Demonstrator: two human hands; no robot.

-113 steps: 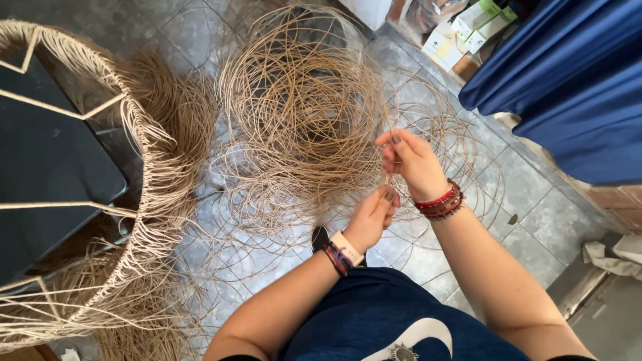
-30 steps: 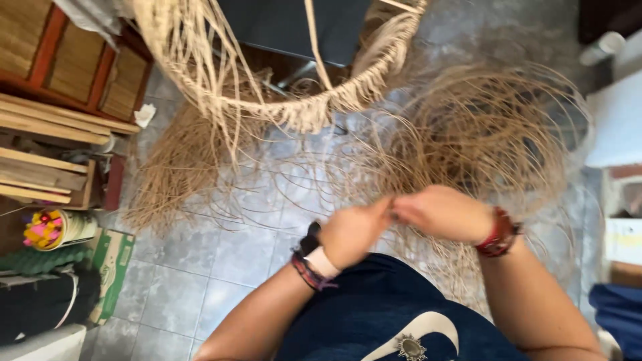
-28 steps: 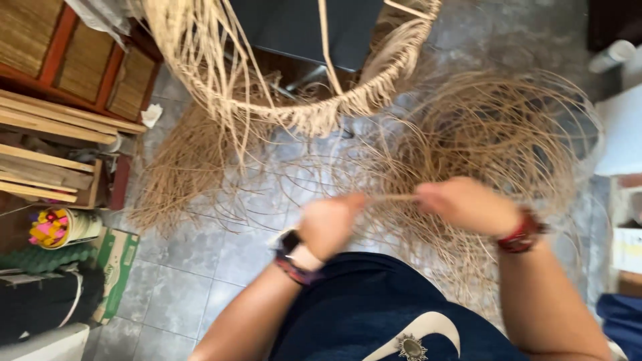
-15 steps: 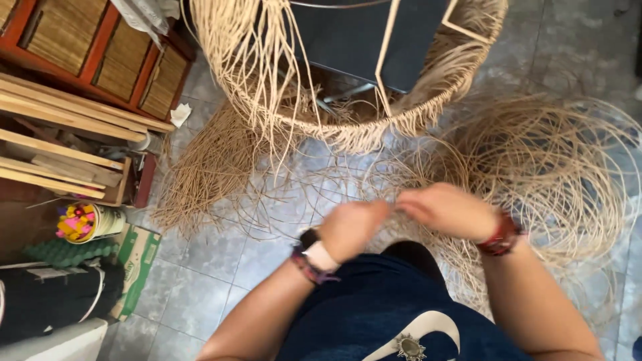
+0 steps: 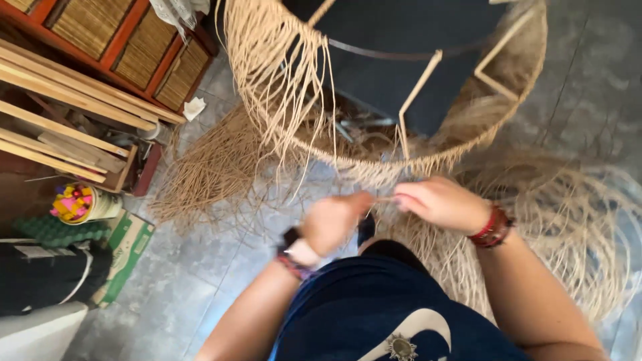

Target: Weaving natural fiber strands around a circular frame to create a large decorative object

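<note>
Hands meet at frame centre: I see left hand (image 5: pixel 332 220) and right hand (image 5: pixel 438 202) both pinching thin rattan strand (image 5: pixel 386 199) between them. Woven wicker frame (image 5: pixel 374 164) just above. Small bucket (image 5: pixel 100 207), lower left, holds colourful bits (image 5: pixel 72 202). Loose rattan coil (image 5: pixel 575 227) right.

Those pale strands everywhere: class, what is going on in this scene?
A person seated over a tiled floor holds a thin cane strand between the left hand and right hand, both pinched on it. Just beyond stands a round frame, its rim wrapped in woven strands with loose ends hanging. A loose coil of the same fibre lies to the right, a bundle to the left.
</note>
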